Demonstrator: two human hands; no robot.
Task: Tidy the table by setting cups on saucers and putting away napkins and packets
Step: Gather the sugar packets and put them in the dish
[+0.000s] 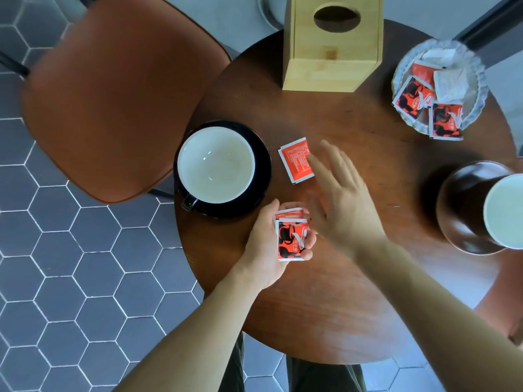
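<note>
Leftmost, brown chair [113, 94] over grey hexagon floor tiles [56, 278], pushed up against round wooden table [325, 321]. Next, black cup [216, 164] with white, empty interior, seated on black saucer [261, 176], handle toward the near table edge. Just beside the saucer, left hand [268, 244], palm up, fingers and thumb curled round a small stack of red packets [291, 239]; top one printed side up, long axis running near to far. Beyond it, loose red packet [296, 160] flat on the wood, text side up, slightly skewed, long axis roughly near to far. Right hand [339, 199], blurred, fingers spread and holding nothing, palm down, fingertips reaching over that packet's right edge; contact cannot be told. At the far side, bamboo tissue box [334, 43], oval opening on top, contents hidden. Further right, scalloped glass dish [478, 80] holding red packets and white sachets, one red packet hanging over its near rim. At the right edge, brown cup [467, 205] on a matching saucer, white inside, cropped.
</note>
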